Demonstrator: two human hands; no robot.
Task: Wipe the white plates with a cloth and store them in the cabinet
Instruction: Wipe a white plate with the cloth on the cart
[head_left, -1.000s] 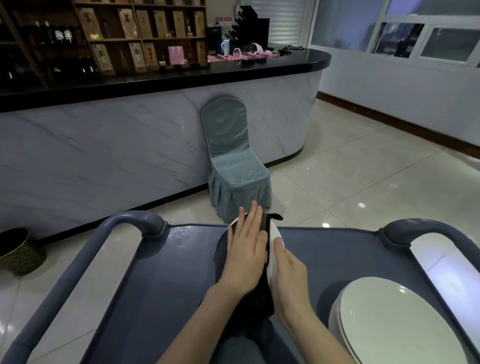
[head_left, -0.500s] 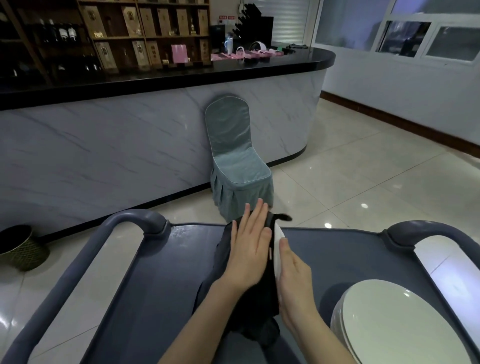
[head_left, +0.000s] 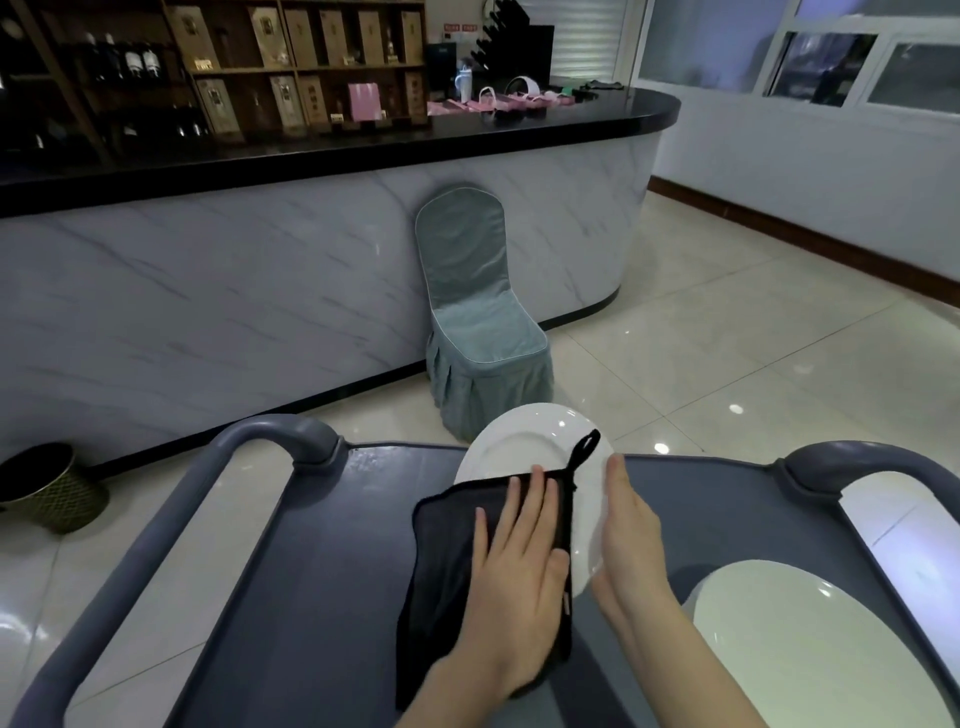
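White plate (head_left: 519, 452) leans toward the chair (head_left: 483, 332), left hand (head_left: 519, 571) flat on black cloth (head_left: 447, 561), right hand (head_left: 628, 540) straight-fingered along its rim.

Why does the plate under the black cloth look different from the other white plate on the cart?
The plate in the middle is partly covered by the black cloth, which the left hand presses; the plate on the right is bare. The right hand touches the middle plate's rim; nobody touches the right plate. The middle plate looks tipped up; the right one lies flat on the cart. Both are round and white.
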